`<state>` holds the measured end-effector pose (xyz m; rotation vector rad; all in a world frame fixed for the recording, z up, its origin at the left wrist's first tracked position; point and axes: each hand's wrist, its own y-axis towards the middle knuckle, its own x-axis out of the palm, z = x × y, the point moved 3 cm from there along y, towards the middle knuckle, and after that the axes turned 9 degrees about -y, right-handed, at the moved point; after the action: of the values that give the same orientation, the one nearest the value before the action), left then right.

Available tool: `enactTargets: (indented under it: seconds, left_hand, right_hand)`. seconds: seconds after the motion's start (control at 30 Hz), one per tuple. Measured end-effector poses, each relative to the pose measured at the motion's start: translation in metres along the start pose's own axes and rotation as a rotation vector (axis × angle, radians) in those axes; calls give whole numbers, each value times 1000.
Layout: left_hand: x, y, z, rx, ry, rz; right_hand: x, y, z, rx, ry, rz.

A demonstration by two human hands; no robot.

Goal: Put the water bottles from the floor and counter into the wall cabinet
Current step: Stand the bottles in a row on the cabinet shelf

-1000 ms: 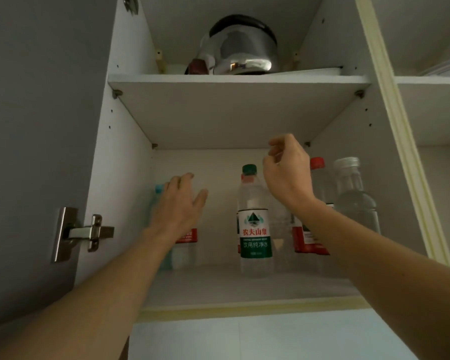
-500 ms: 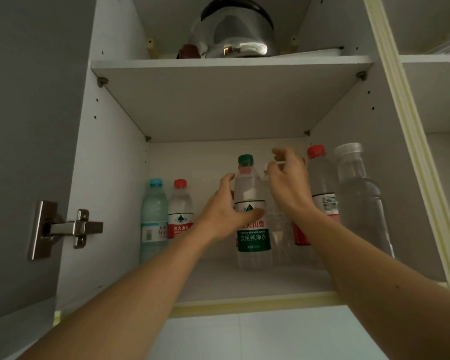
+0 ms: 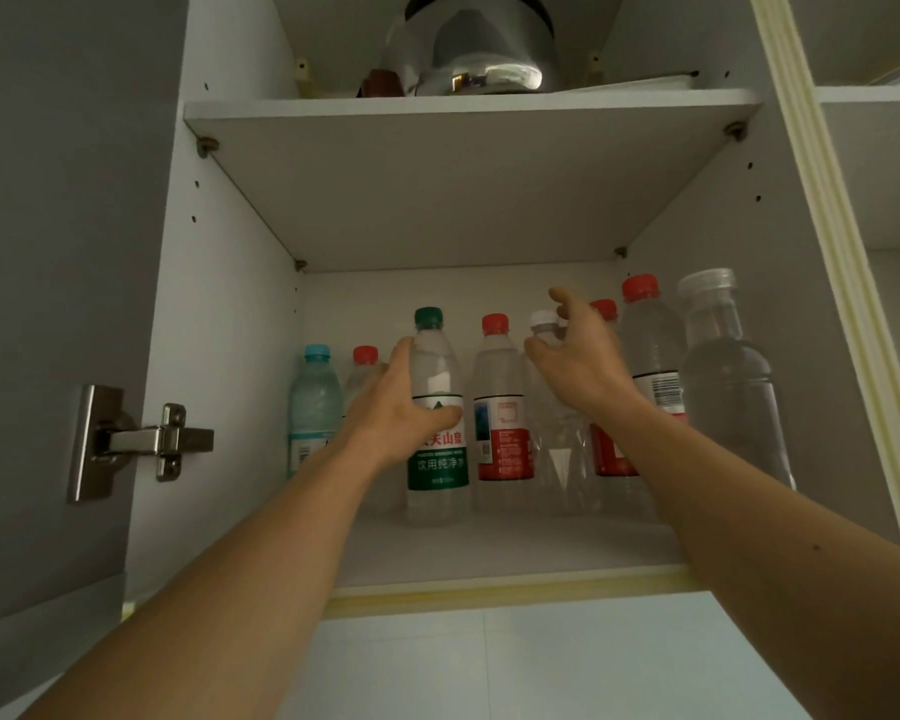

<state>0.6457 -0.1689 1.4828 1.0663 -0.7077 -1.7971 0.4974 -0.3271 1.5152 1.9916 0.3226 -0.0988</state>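
Green-capped bottle: clear plastic bottle with a green label (image 3: 436,407), upright at the front of the lower cabinet shelf (image 3: 489,553), centre of frame; your left hand (image 3: 396,407) wraps its shoulder, thumb across the label.
Left grip: curled round that bottle.
Right grip: your right hand (image 3: 578,356) pinches the neck of a clear, label-less bottle with a white cap (image 3: 557,444), right of centre.
Step in hand: you look to be arranging bottles already on the shelf, closing up the row.
Next move: probably slide both bottles back into line, keeping them upright; then let go without tipping their neighbours.
Look of the bottles: thin, see-through, likely light and easy to topple.
Neighbours: a blue-capped bottle (image 3: 313,402) at the left; a red-capped, red-labelled bottle (image 3: 500,407) between your hands.
Upper shelf: a shiny metal pot (image 3: 479,49).
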Motion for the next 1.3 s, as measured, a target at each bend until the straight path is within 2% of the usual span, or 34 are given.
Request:
enactTargets:
  seconds: [0.17, 0.37, 0.53, 0.63, 0.73, 0.9, 1.0, 1.3]
  left_hand:
    - [-6, -1, -10, -69, 90, 47]
    - [-10, -3, -12, -81, 101, 66]
    - [-10, -4, -13, -71, 102, 80]
    - [-11, -4, -13, -91, 116, 80]
    - [-12, -4, -15, -82, 106, 80]
    - [-20, -5, -20, -114, 104, 81]
    - [-22, -7, -20, -129, 139, 89]
    - [-20, -10, -17, -136, 211, 73]
  right_hand:
    - [-3, -3, -4, -5, 120, 24]
    - [5, -7, -8, 47, 73, -100]
    - [10, -14, -7, 128, 54, -289]
    - [11, -15, -9, 100, 82, -203]
    - [9, -14, -13, 117, 228, -163]
    - [26, -11, -30, 134, 360, -391]
    - [37, -11, -36, 87, 335, -479]
    - [42, 3, -16, 100, 184, -466]
